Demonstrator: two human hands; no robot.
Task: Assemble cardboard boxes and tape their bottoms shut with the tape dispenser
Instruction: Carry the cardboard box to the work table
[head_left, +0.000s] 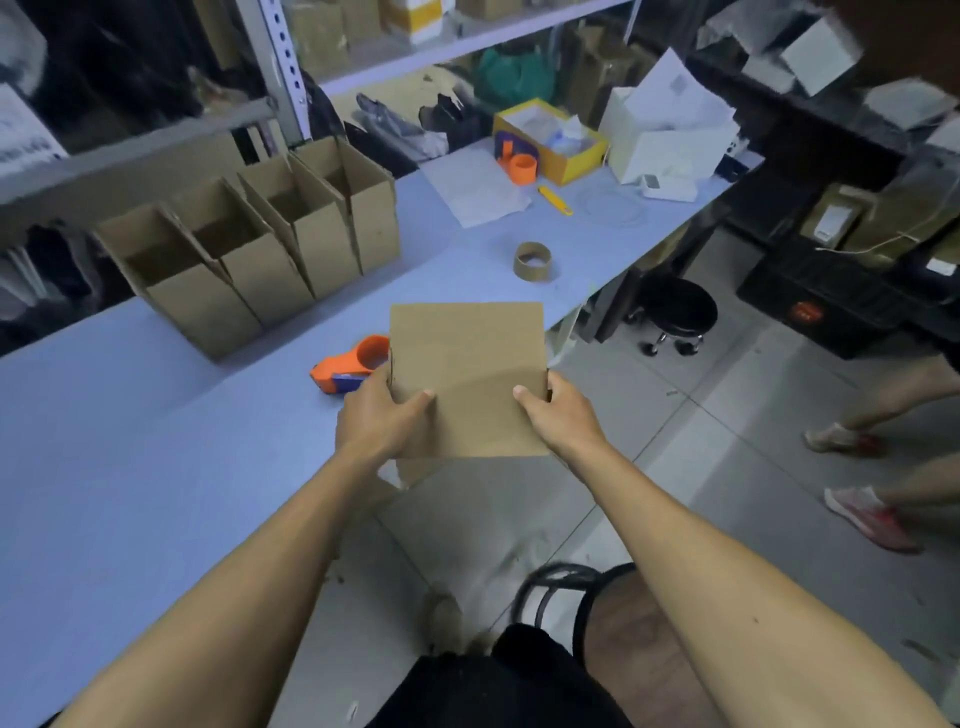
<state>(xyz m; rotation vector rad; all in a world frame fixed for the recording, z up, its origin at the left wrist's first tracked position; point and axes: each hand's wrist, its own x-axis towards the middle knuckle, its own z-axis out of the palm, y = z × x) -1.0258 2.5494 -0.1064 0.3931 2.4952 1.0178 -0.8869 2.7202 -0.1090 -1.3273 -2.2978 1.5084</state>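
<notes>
I hold a flat, folded brown cardboard box (467, 374) over the near edge of the blue table (130, 441). My left hand (382, 415) grips its lower left edge, thumb on top. My right hand (556, 408) grips its lower right edge the same way. An orange and blue tape dispenser (350, 366) lies on the table just left of the box, partly hidden behind it. Several assembled open boxes (249, 254) stand in a row at the back left of the table.
An empty brown tape core (532, 261) sits beyond the box. Farther back lie a second orange dispenser (517, 165), a yellow cutter (555, 200), a yellow tray (550, 140) and white paper. A black stool (672, 312) and another person's feet (862, 512) occupy the floor at right.
</notes>
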